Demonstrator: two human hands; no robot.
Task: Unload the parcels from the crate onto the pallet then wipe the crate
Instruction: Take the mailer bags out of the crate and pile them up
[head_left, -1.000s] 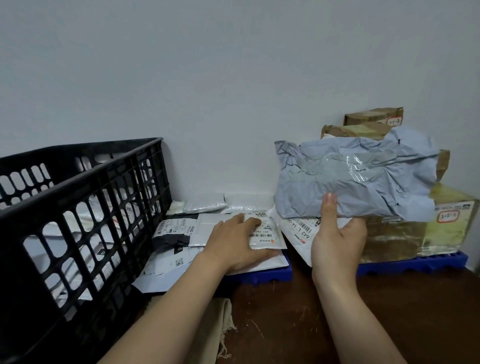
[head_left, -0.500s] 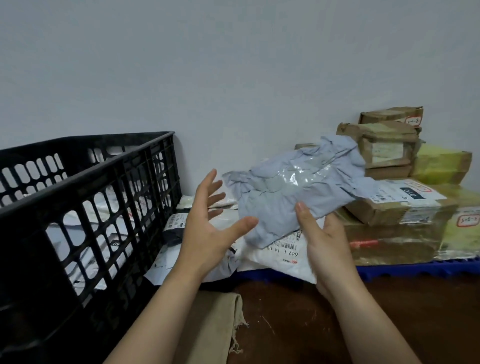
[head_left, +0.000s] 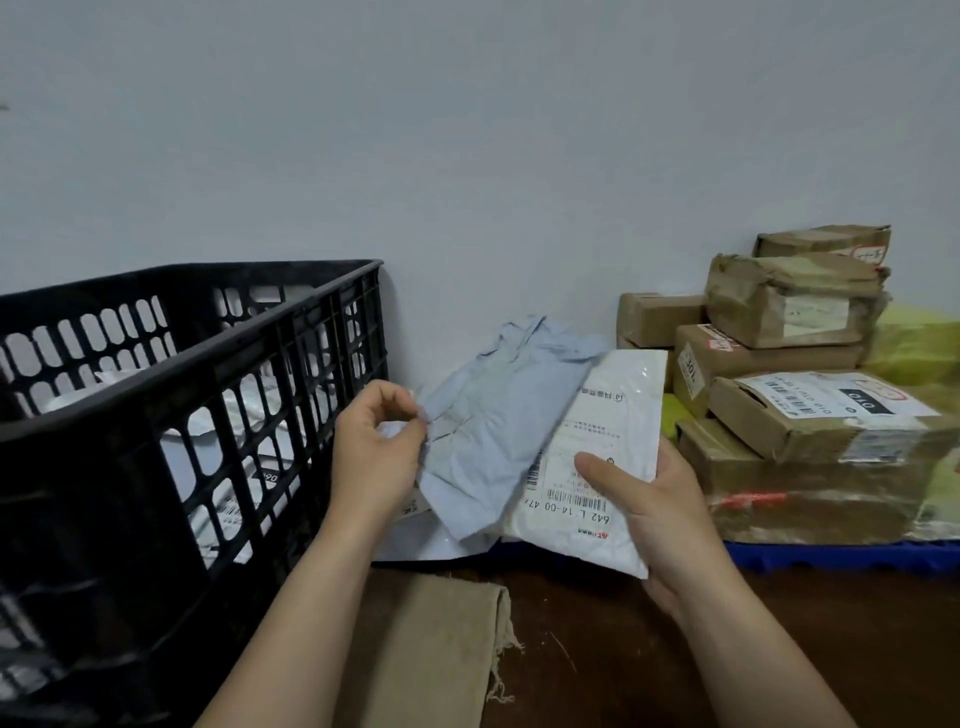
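A black slotted crate (head_left: 171, 374) stands at the left with several white mailer parcels (head_left: 244, 415) inside. My left hand (head_left: 376, 452) pinches the left edge of a crumpled grey mailer bag (head_left: 488, 431). My right hand (head_left: 649, 499) grips a white labelled mailer (head_left: 597, 457) from its lower right, thumb on the label. The grey bag overlaps the white one. Both are held above the left end of the blue pallet (head_left: 831, 556).
Taped brown cardboard boxes (head_left: 810, 415) are stacked on the pallet at the right, against the white wall. A beige cloth (head_left: 426, 649) lies on the dark brown floor in front. More flat mailers (head_left: 410, 540) lie under my hands.
My left hand closed onto the grey bag's edge. My right hand let go of the grey bag and now holds the white mailer. The view shifted left and nearer.
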